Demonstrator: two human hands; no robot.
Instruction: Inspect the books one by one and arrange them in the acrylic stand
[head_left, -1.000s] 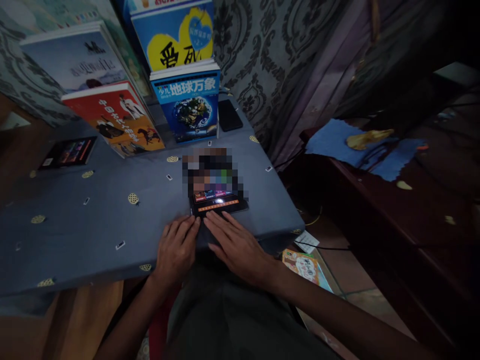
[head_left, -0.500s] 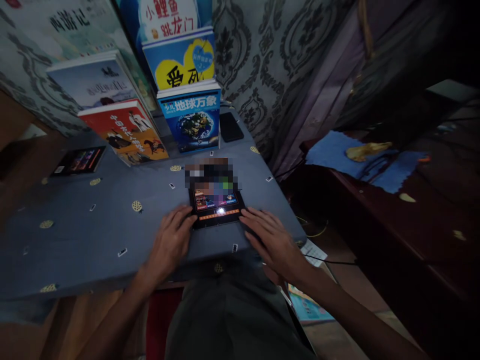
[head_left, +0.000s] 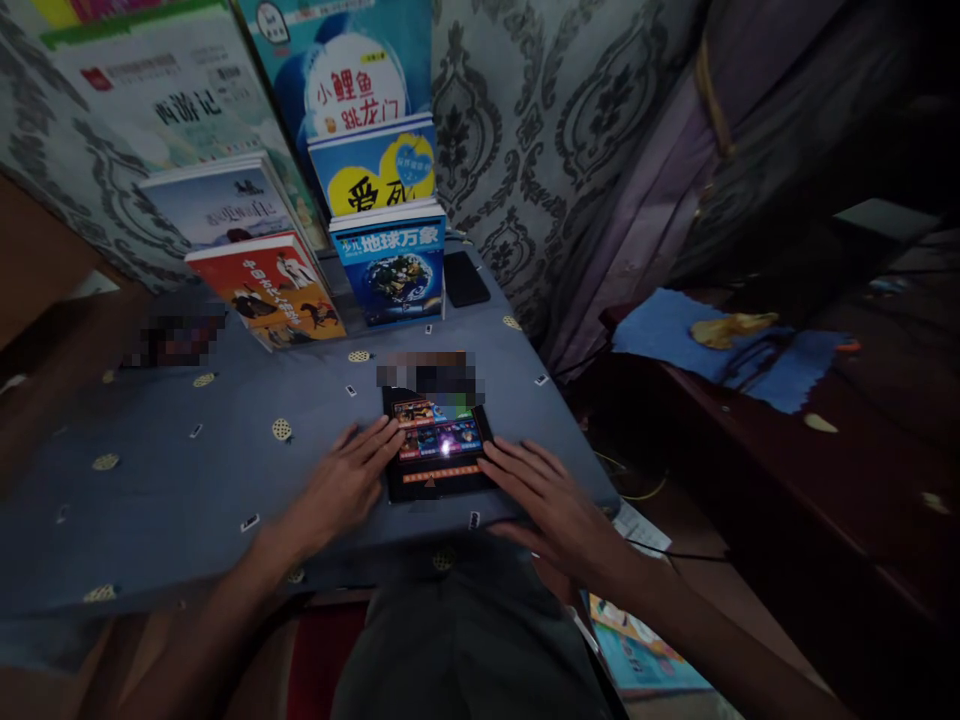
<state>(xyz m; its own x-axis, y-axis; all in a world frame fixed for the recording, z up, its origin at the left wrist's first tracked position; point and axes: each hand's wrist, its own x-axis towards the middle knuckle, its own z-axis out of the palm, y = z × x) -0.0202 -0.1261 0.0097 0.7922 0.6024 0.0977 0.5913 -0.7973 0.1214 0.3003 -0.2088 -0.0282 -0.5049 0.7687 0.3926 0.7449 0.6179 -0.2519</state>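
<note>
A thin book with a black cover lies flat near the table's front edge. Small coloured pictures and an orange strip show on it, light glares off its middle, and its top part is blurred out. The fingers of my left hand stretch over its left edge, tips resting on the cover. At the right edge, my right hand lies with fingers extended and tips touching the side of the cover. Neither hand is closed around the book.
Books stand in two stepped rows at the back, with a red-orange book and a blue Earth book in front. A black phone lies beside them. Another dark book is at left. Right stands a dark red surface with a blue cloth.
The view has tilted up, so everything sits lower. My left hand has moved further onto the book's left edge. My right hand stays at the right edge.
</note>
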